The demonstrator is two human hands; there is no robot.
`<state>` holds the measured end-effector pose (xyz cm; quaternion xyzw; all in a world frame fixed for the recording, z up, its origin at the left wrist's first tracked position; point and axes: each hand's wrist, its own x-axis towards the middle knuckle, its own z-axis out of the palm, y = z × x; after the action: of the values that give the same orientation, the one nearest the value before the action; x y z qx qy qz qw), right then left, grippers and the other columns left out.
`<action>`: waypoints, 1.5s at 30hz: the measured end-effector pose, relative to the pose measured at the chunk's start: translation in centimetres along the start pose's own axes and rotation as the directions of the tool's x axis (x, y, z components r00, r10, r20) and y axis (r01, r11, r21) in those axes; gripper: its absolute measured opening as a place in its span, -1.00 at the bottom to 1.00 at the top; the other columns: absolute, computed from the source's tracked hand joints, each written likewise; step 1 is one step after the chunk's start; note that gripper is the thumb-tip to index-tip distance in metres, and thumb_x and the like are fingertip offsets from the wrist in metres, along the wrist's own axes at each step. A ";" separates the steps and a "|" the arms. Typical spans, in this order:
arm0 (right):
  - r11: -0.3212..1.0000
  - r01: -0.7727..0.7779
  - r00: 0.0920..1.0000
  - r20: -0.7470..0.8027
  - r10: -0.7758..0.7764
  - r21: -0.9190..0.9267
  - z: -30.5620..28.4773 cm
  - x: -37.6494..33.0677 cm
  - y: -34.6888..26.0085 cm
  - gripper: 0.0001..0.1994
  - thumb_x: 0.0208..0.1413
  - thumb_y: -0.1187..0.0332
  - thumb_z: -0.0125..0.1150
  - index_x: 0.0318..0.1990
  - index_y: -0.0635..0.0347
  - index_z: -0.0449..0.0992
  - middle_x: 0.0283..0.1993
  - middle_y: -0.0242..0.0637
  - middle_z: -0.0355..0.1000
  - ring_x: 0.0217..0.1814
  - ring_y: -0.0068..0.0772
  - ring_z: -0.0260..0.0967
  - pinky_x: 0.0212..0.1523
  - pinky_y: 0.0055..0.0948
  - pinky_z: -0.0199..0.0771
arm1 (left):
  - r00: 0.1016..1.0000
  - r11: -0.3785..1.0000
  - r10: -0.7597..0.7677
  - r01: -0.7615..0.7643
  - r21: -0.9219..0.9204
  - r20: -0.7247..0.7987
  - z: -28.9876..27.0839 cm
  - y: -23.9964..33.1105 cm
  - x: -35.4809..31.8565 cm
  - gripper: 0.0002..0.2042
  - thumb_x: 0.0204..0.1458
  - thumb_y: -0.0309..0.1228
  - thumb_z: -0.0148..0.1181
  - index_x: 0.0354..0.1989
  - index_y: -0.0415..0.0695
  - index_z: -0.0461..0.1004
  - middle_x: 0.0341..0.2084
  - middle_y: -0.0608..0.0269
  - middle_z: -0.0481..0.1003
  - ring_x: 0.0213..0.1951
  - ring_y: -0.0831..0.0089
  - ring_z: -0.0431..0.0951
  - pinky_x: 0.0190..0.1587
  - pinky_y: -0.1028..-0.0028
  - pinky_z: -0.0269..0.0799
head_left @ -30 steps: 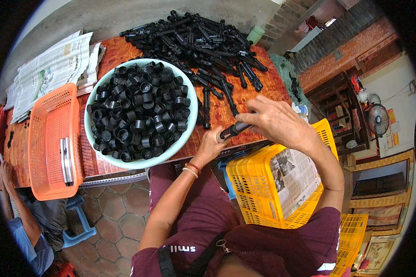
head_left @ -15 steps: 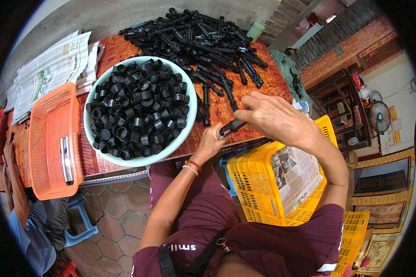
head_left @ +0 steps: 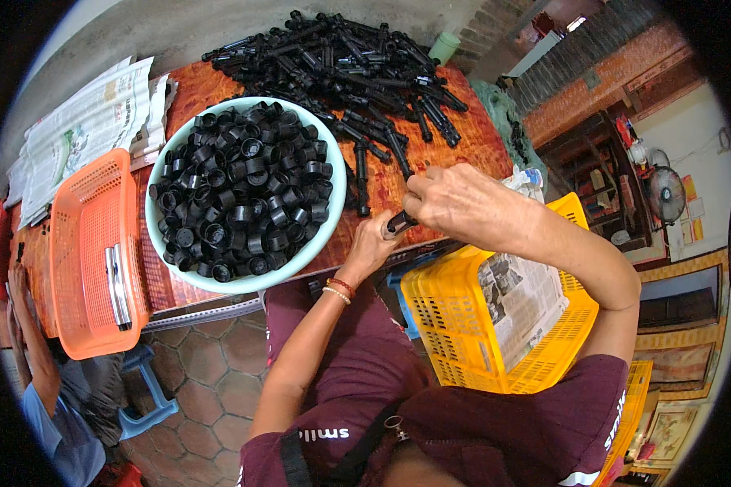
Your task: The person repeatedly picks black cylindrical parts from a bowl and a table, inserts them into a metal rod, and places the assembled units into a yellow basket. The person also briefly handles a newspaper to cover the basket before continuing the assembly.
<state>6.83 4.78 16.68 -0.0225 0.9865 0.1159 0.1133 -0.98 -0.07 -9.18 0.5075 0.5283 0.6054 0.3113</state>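
Just over the table's front edge, my two hands work close together on one slim piece. My left hand [head_left: 371, 245], with red and white bead bracelets at its wrist, is closed round a tube whose shiny end barely shows. A black rod [head_left: 401, 221] runs from that tube's mouth to my right hand [head_left: 467, 204], closed over the rod's other end; most of the piece is hidden by my fingers. To the left stands a pale blue basin [head_left: 338, 213] heaped with short black caps [head_left: 244, 214]. Behind my hands lies a big pile of black plastic rods [head_left: 333, 61].
An orange basket [head_left: 89, 341] holds a few silver tubes [head_left: 118, 288]. Newspapers [head_left: 89, 114] lie at the back left. Below my right arm stands a yellow crate [head_left: 455, 341] lined with newspaper. Another person's hands [head_left: 24, 300] are at the far left. A green cup [head_left: 444, 47] stands behind the pile.
My right hand has shifted slightly left toward my left hand, and its elbow has swung outward. Less of the black rod shows between the hands. The view has shifted a little.
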 end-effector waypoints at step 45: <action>0.831 -0.093 0.918 -0.276 0.285 0.549 6.7 -4.5 2.7 -0.49 -0.20 0.57 0.31 0.03 0.00 0.55 -0.33 -0.27 0.37 -0.28 -0.21 0.34 -0.22 -0.29 0.38 | 0.994 0.996 -0.071 0.066 0.062 0.077 -0.4 -0.2 -0.3 -0.85 0.01 -0.48 0.21 -0.40 -0.27 0.37 -0.62 0.20 0.31 -0.55 0.48 0.25 -0.46 0.40 0.28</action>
<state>12.50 9.02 11.94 0.0884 0.9816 -0.1529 -0.0726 -1.29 -0.36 -9.46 0.5217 0.5506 0.5576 0.3373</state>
